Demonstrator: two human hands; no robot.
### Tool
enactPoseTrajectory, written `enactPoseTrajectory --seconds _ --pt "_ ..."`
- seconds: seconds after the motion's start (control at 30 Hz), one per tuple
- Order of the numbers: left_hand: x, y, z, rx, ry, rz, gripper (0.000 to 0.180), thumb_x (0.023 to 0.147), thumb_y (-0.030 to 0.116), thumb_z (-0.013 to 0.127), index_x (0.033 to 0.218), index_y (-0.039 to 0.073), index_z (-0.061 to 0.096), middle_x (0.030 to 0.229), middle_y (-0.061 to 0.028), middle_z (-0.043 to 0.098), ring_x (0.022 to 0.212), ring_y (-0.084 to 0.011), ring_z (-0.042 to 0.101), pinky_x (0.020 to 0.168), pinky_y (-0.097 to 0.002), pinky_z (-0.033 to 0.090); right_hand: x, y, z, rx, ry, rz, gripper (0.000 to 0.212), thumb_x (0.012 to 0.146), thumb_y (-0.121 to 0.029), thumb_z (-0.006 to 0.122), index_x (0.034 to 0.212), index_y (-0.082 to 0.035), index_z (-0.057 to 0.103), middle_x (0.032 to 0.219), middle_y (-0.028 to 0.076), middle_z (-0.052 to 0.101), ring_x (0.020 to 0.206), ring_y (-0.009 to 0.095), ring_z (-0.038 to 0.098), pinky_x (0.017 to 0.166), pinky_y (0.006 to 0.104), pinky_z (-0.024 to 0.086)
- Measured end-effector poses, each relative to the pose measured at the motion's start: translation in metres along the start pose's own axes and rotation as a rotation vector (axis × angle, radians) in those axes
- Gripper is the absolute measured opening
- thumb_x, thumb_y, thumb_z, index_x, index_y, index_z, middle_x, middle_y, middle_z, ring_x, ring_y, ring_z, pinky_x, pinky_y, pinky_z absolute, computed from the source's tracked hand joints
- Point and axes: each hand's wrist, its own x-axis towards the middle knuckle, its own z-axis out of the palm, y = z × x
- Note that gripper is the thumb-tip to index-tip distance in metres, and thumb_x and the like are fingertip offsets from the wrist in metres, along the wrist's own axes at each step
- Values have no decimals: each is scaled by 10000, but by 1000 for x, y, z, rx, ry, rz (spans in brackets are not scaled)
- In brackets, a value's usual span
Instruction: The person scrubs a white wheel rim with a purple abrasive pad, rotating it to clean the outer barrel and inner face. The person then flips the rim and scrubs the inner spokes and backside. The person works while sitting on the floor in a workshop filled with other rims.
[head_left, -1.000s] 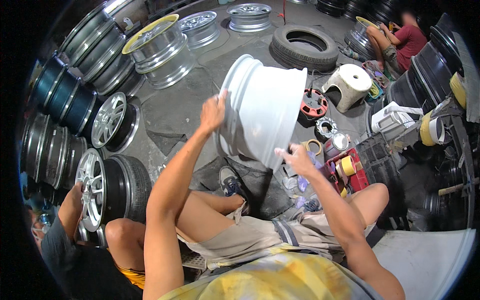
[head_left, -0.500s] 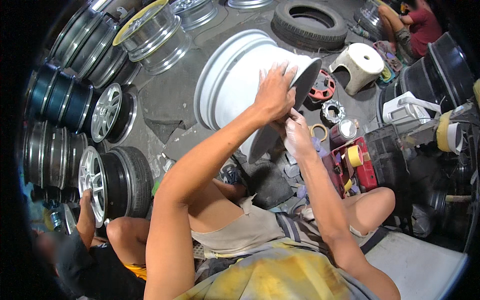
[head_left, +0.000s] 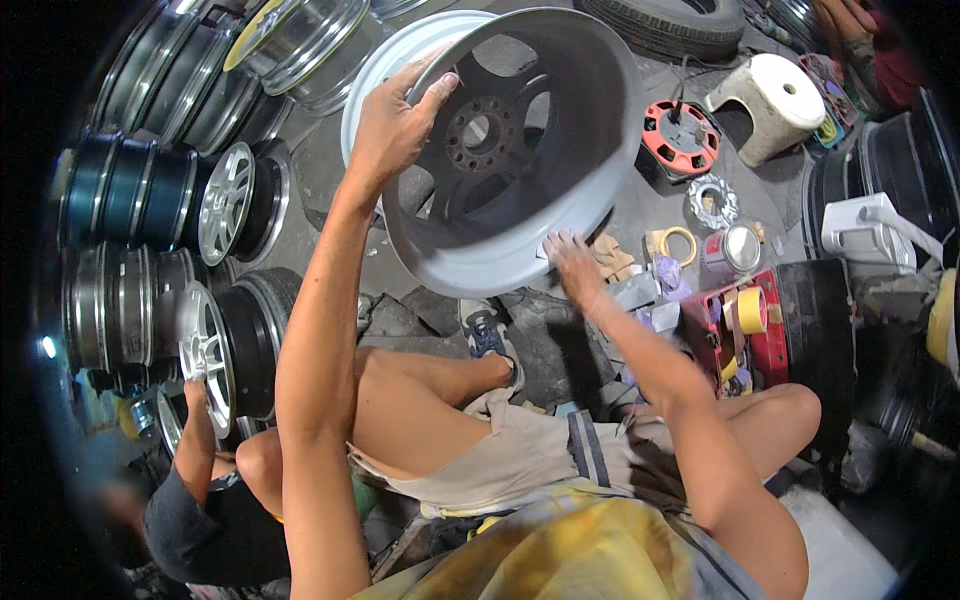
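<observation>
A grey-white car wheel rim (head_left: 500, 268) is tilted up in front of me, its dark hollow back side facing me and the spokes and bolt holes showing deep inside. My left hand (head_left: 405, 120) grips its upper left edge, thumb on the inner face and fingers over the outside. My right hand (head_left: 575, 268) is at the lower right edge, dusty fingertips bent against the lip. A small pale patch shows at those fingertips; whether it is a held piece or part of the rim is unclear.
At right lie a red cable reel (head_left: 682, 138), a white stool (head_left: 770, 105), a tin can (head_left: 733, 250), tape rolls and a red toolbox (head_left: 775, 350). Stacked wheels (head_left: 125, 205) line the left, where a co-worker's hand (head_left: 197, 395) touches a silver wheel (head_left: 207, 355). A tyre (head_left: 665, 25) lies behind.
The rim has turned so its hollow back faces me. My left hand has shifted from the barrel's outside to the upper left edge; my right hand has moved lower along the lip.
</observation>
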Motion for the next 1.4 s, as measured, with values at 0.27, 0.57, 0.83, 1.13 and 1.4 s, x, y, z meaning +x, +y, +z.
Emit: enactPoseTrajectory --seconds 0.27,0.57,0.83,1.13,1.4 --pt "14 -13 -2 60 6 -16 440 987 359 687 1308 58 699 1088 -112 762 990 -176 677 925 -315 502 132 -226 -123 1120 218 358 322 988 -57 523 1273 49 630 1229 275 670 1153 463 639 1036 423 493" --pt "10 -30 -15 261 22 15 491 973 371 678 1332 35 669 1112 -179 755 1012 -233 708 934 -364 522 88 111 -100 -506 -311 -280 521 897 -14 527 1417 0 549 1474 157 561 1412 357 475 1215 563 295" --pt "18 -28 -14 313 57 -39 477 852 139 607 1320 63 658 794 -192 681 696 -253 642 768 -372 530 99 -112 -10 706 -92 44 462 827 69 546 1243 -41 715 1274 228 689 1209 365 663 1060 440 512" --pt "12 -22 -16 217 85 -21 499 861 129 595 1348 28 636 702 -132 565 610 -140 498 653 -332 486 96 88 2 -23 -302 -168 495 893 -67 552 1378 -107 641 1482 105 583 1390 282 524 1239 611 202" --pt "24 -15 -10 192 41 -19 535 841 72 565 1369 92 651 899 -188 679 619 -184 579 676 -356 518 124 -70 33 729 107 -99 383 801 -8 561 1149 -6 720 1123 249 717 986 409 694 880 471 545"
